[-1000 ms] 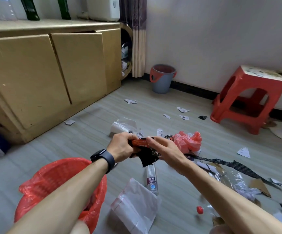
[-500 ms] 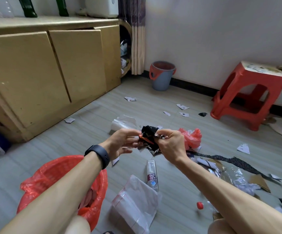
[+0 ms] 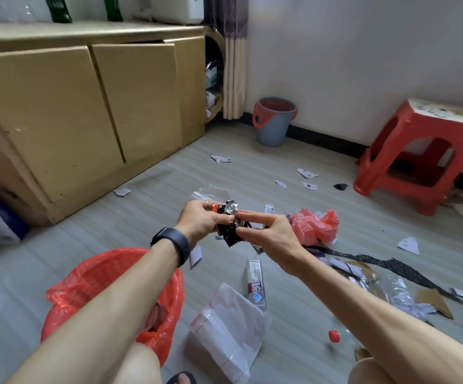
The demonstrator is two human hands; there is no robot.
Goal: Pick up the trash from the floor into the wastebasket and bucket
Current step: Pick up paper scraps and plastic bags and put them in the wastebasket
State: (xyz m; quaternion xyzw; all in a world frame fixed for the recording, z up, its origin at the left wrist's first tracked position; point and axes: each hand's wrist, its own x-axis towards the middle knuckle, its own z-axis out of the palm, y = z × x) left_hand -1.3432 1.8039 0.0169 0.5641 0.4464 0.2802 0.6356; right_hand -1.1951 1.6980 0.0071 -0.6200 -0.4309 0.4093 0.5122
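The crumpled foil wrapper (image 3: 229,220) is held up off the floor between your hands; your left hand (image 3: 200,220) curls round its left end; your right hand (image 3: 269,234) pinches its right edge; the red-lined wastebasket (image 3: 86,275) stands under your left forearm; the grey bucket (image 3: 273,126) stands by the far wall.

Bare floor (image 3: 169,176) lies open toward the bucket (image 3: 273,128). The left forearm (image 3: 113,299) crosses over part of the red-lined wastebasket (image 3: 91,273).
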